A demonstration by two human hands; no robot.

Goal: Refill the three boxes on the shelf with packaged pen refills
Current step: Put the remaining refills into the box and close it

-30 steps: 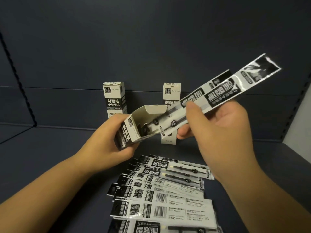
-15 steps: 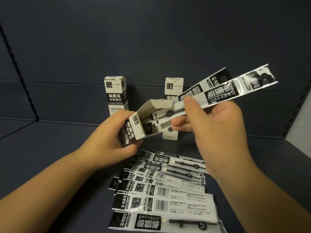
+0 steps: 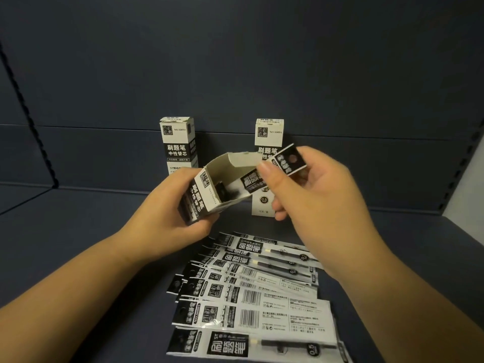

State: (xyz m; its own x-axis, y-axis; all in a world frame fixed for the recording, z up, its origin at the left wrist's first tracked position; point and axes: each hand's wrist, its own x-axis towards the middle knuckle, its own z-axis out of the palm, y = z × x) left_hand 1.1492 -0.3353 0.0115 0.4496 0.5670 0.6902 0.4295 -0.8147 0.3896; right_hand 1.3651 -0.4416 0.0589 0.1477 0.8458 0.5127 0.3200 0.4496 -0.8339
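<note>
My left hand point(image 3: 167, 210) grips a black-and-white cardboard box point(image 3: 207, 192), tilted with its open mouth and raised flap facing right. My right hand point(image 3: 311, 195) pinches the black header ends of refill packets point(image 3: 289, 159) whose lower parts are inside the box. Two more boxes stand upright at the back of the shelf: a left box point(image 3: 178, 144) and a right box point(image 3: 267, 137), partly hidden behind my hands. A fanned pile of packaged refills point(image 3: 251, 294) lies on the shelf below my hands.
The dark blue shelf floor point(image 3: 78, 244) meets a dark back panel point(image 3: 235, 61). Perforated uprights run along the left point(image 3: 28, 113) and right point(image 3: 463, 163) sides. A pale wall strip point(image 3: 471, 179) shows at the far right.
The packets in my right hand have slid deep into the held box; only their header ends stick out now. My right hand moved left and down toward the box mouth.
</note>
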